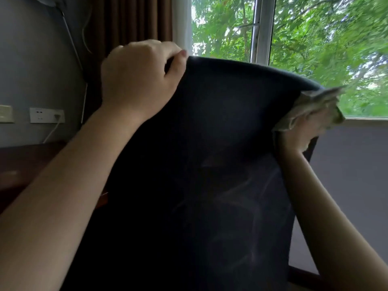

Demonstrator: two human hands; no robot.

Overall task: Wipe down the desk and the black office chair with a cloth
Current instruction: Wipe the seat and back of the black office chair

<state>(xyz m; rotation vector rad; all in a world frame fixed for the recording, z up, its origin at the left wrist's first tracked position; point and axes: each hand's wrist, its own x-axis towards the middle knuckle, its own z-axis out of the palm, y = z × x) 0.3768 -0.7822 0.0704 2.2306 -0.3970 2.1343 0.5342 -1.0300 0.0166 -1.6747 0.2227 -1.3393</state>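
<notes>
Left hand (138, 80) fingers curl over the black office chair (210, 164) back's top edge; right hand (302, 133) bunches the cloth (315, 108) against its right rim. Chair wiping looks underway; whether the desk (25, 164) is done, I can't tell.

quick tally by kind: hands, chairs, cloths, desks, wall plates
hands: 2 (left hand, right hand)
black fabric office chair: 1
crumpled greyish cloth: 1
dark wooden desk: 1
wall plates: 2 (white socket plate, beige plate)
total: 7
</notes>
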